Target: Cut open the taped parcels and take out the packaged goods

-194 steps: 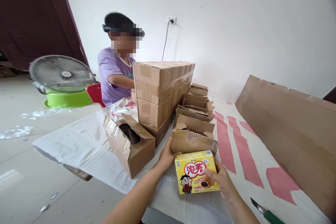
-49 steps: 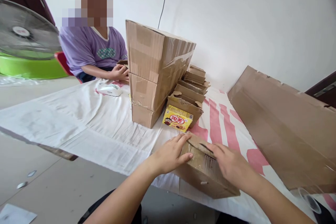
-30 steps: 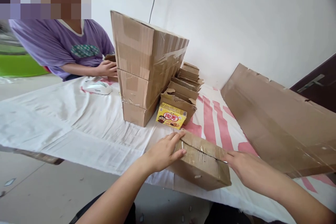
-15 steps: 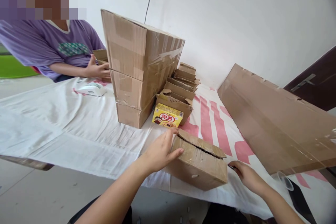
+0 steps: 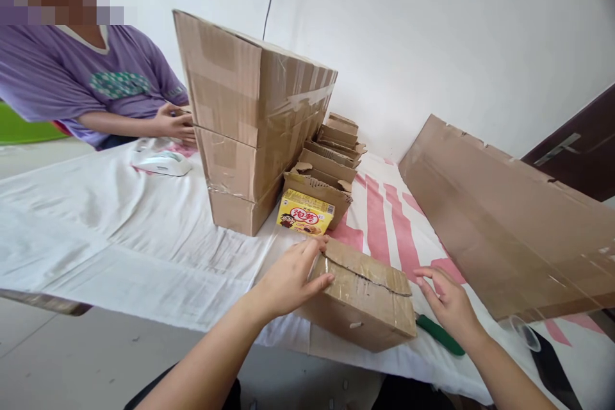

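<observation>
A small cardboard box (image 5: 360, 307) lies at the table's front edge, its two top flaps meeting along a ragged seam. My left hand (image 5: 295, 275) grips its left end, thumb on top and fingers over the far corner. Just off the box's right end, my right hand (image 5: 446, 304) is open and holds nothing, thumb and forefinger apart. Below that hand a green handle (image 5: 439, 334) rests on the cloth; whatever it belongs to is mostly hidden by the box. A yellow snack carton (image 5: 306, 213) stands behind the small box.
Tall stacked cardboard boxes (image 5: 230, 122) rise left of centre, with a row of opened boxes (image 5: 327, 170) alongside. A large cardboard panel (image 5: 509, 224) leans on the right. A white device (image 5: 163, 162) sits near a co-worker (image 5: 125, 96). A clear ring (image 5: 526, 333) lies at right.
My right hand has let go of the green-handled tool and risen beside the box. The raised flap has come down nearly flat. My left hand stays on the box.
</observation>
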`<state>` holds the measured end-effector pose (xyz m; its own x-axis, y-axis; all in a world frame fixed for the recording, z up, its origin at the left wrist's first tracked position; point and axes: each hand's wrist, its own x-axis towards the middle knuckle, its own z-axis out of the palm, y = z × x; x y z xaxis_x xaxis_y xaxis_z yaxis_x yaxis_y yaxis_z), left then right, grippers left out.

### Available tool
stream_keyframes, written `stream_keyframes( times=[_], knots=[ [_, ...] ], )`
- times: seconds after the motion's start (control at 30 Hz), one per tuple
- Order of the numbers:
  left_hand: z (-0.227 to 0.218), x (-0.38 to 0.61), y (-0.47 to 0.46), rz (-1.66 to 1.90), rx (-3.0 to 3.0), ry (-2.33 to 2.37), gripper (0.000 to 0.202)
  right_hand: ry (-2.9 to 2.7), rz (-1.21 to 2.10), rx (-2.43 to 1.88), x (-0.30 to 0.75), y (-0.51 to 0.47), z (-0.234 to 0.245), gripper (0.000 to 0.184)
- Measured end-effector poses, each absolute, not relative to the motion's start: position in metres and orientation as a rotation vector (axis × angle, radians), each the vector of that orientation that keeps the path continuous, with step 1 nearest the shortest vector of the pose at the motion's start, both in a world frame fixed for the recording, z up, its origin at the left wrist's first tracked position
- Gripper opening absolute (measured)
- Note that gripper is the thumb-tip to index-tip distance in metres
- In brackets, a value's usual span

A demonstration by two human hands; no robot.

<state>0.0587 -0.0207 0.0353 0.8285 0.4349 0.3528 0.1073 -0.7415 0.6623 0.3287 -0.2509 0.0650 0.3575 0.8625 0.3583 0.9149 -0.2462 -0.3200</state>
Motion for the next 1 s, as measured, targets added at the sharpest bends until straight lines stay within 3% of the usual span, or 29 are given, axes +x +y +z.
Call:
stream_keyframes(
  times=[0.23, 1.0],
  knots=[
    [0.036, 0.06, -0.022, 0.664, 2.326, 0.395, 0.026, -1.936, -0.168, -1.819, 0.264, -0.207, 0.073, 0.013],
    [0.038, 0.059, -0.022, 0.636, 2.325, 0.384, 0.022, -1.676, -0.171, -2.018, 0.286, -0.207, 0.061, 0.014]
  ],
)
